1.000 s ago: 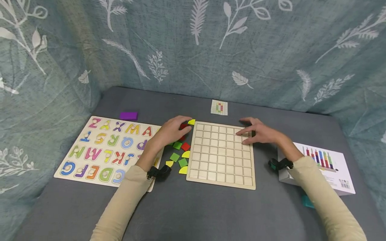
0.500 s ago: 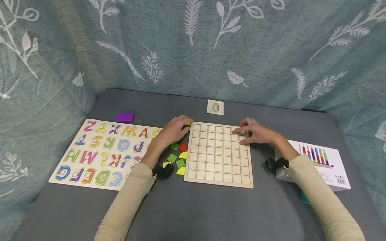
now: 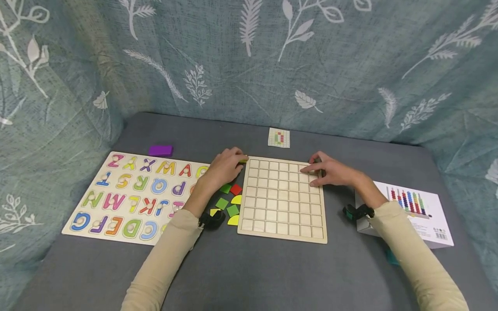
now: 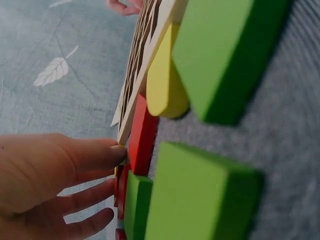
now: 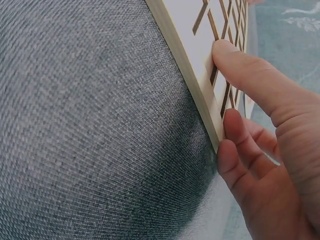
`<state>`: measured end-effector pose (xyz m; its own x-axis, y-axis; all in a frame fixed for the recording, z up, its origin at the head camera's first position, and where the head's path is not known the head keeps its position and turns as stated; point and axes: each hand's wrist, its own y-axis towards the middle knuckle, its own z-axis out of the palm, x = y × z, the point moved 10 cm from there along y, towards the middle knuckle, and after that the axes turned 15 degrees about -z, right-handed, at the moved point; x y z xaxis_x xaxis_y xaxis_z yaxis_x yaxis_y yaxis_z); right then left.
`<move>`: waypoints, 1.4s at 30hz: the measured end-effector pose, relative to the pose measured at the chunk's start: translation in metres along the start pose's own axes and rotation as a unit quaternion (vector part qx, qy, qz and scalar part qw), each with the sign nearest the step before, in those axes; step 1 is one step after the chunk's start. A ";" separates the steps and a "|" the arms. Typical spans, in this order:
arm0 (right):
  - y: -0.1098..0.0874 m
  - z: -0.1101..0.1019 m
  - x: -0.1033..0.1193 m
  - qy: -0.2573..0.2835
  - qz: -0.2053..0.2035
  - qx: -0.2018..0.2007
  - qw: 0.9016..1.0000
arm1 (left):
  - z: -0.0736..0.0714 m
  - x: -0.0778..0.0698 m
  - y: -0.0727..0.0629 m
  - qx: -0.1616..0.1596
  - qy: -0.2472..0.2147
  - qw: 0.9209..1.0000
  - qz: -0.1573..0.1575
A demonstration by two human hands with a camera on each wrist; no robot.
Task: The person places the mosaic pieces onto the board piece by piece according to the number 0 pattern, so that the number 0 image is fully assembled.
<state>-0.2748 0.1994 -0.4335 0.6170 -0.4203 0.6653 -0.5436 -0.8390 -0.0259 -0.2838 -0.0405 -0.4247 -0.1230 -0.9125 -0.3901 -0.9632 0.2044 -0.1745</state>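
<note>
My left hand [image 3: 225, 166] is at the far left corner of the wooden grid board [image 3: 282, 239], pinching a yellow rounded tile [image 3: 244, 160] between thumb and index finger. In the left wrist view the thumb of the left hand [image 4: 60, 170] is right at the board edge, with only a sliver of yellow showing. My right hand [image 3: 332, 170] rests on the board's far right corner with relaxed, spread fingers. Seen from the right wrist, the thumb of that hand [image 5: 270, 135] touches the grid face and other fingertips lie along the edge.
Several green tiles [image 3: 222, 203], red tiles [image 3: 235, 189] and yellow tiles [image 3: 233, 220] lie left of the board. Beyond them is an alphabet puzzle [image 3: 116, 207]. A purple block [image 3: 161, 150], a pattern card [image 3: 279, 138] and a white box [image 3: 424, 224] stand around.
The left hand's index finger and thumb have closed in over the yellow tile at the board's corner. My right hand's fingers have shifted slightly on the board. The head view has shifted slightly.
</note>
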 end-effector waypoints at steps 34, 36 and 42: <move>0.001 -0.002 0.004 -0.045 -0.038 0.014 0.998 | -0.011 -0.021 -0.012 0.002 -0.057 0.997 0.060; 0.002 -0.001 0.004 -0.046 -0.038 0.016 0.998 | -0.008 -0.026 -0.015 0.015 -0.066 0.995 0.072; 0.002 0.002 0.005 -0.036 -0.044 0.017 0.998 | -0.004 -0.035 -0.020 0.019 -0.096 0.989 0.107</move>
<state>-0.2711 0.1948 -0.4317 0.7014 -0.3678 0.6106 -0.4667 -0.8844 0.0035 -0.2612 -0.0139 -0.4034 -0.2719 -0.7640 -0.5851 -0.9101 0.4017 -0.1015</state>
